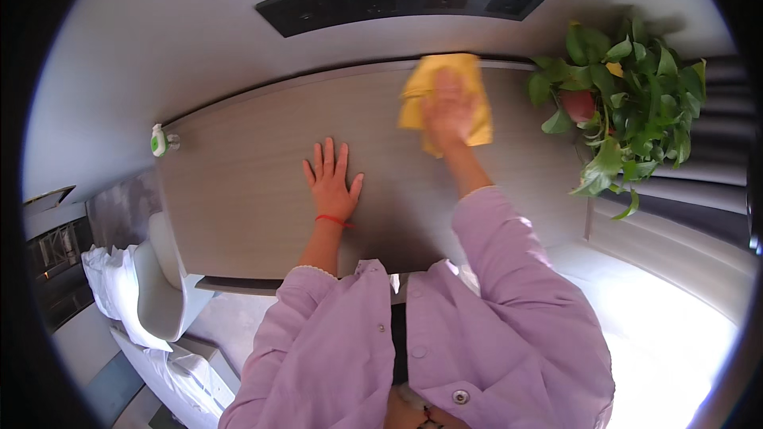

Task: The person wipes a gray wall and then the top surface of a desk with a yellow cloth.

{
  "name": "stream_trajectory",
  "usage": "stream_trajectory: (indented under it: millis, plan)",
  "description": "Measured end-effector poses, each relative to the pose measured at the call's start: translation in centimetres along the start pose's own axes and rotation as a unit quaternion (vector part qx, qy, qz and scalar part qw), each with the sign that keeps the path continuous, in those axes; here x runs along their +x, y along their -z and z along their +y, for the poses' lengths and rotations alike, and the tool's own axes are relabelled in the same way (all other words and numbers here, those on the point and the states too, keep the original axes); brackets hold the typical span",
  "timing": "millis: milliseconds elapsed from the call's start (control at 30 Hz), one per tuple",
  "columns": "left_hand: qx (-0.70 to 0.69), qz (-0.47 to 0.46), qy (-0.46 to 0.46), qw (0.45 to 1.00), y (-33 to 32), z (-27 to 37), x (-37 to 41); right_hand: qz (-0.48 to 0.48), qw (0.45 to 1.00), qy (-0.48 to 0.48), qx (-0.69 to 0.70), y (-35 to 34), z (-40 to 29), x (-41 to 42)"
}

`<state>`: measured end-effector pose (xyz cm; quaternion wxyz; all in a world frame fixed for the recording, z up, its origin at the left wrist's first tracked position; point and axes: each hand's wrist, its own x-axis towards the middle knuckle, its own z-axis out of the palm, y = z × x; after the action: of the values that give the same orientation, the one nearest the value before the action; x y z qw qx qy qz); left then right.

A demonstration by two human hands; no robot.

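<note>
My left hand point(332, 186) rests palm down on the wood-grain tabletop point(250, 190), its fingers spread and holding nothing. A red string bracelet point(334, 220) circles that wrist. Farther out and to the right, my right hand point(448, 110) lies flat on a yellow cloth point(417, 83), pressing it against the tabletop near its back edge. The hand is blurred, so the exact finger grip on the cloth is unclear. Folds of the cloth stick out on both sides of the hand, and its far edge reaches the rear strip of the table by the wall.
A leafy potted plant point(647, 107) in a reddish pot point(577, 105) overhangs the right end. A green-and-white bottle point(159, 141) stands at the far left corner. Above the table, a dark socket panel point(411, 0) is on the wall. A pale chair point(158, 292) is at lower left.
</note>
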<state>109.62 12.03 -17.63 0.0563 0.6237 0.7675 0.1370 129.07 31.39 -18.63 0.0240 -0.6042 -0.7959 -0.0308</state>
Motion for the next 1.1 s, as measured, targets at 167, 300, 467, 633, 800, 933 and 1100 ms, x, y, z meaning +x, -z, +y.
stream_trajectory:
  millis: [167, 300, 467, 633, 800, 933, 1100]
  plan:
    - [-0.006, -0.017, 0.010, 1.000, 0.0, 0.1, -0.2, -0.052, 0.960, 0.247, 0.120, 2.1, -7.0, -7.9]
    - [0.000, -0.017, 0.003, 1.000, 0.3, 0.3, 0.1, -0.130, 0.967, 0.150, 0.159, 2.7, 0.0, -13.8]
    - [0.012, -0.008, -0.005, 1.000, 0.2, 0.5, 0.1, 0.005, 0.993, -0.119, 0.021, 0.7, 17.6, -20.4]
    - [0.043, -0.006, -0.025, 0.999, 0.8, 0.5, 0.8, 0.089, 0.929, -0.360, 0.016, 0.3, 25.1, -22.6]
    - [0.041, -0.025, -0.024, 0.999, 0.8, 0.7, -0.3, 0.057, 0.942, -0.320, 0.083, 1.2, 18.6, -22.5]
    - [0.050, -0.033, -0.013, 0.998, 0.8, -0.2, -1.2, 0.114, 0.963, -0.111, 0.217, 0.5, 11.4, -21.2]
    - [-0.035, -0.105, -0.057, 0.992, 4.3, -2.1, 2.4, 0.017, 0.346, -0.380, 0.858, 5.7, 3.4, -14.7]
